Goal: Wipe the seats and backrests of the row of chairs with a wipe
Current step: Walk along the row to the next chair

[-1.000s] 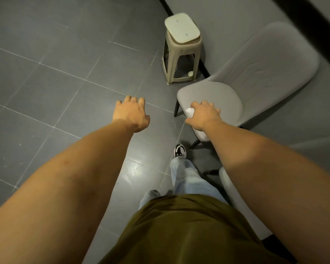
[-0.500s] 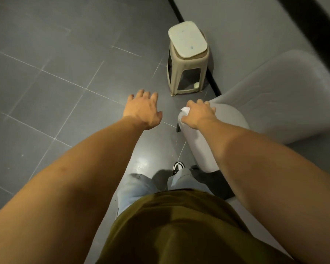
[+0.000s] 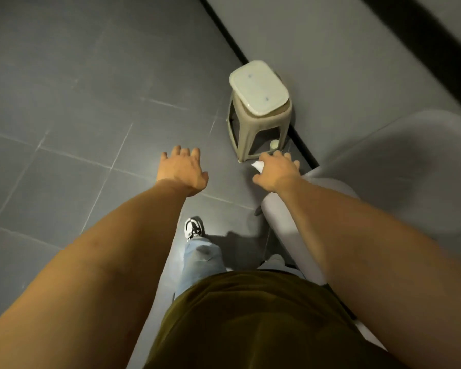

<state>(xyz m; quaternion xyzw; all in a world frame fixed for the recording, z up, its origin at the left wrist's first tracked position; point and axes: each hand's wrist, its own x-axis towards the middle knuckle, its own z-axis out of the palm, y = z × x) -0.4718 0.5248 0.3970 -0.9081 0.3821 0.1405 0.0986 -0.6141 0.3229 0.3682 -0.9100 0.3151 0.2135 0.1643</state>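
Observation:
A grey upholstered chair (image 3: pixel 399 166) stands at the right against the wall, its seat front (image 3: pixel 285 225) partly under my right forearm. My right hand (image 3: pixel 277 170) hovers past the seat's left front corner, above the floor, shut on a crumpled white wipe (image 3: pixel 258 165) that pokes out by the thumb side. My left hand (image 3: pixel 183 169) is held out over the floor tiles, fingers spread, holding nothing. A second pale chair edge (image 3: pixel 370 331) shows low at the right behind my arm.
A beige plastic stool (image 3: pixel 258 110) stands by the black skirting just beyond my right hand. Dark grey floor tiles (image 3: pixel 77 115) stretch to the left. My legs and one black-and-white shoe (image 3: pixel 193 229) are below, beside the chair.
My right hand has slid with the wipe off the seat's front corner toward the stool. I have stepped forward, so the chair has shifted right and lower in view.

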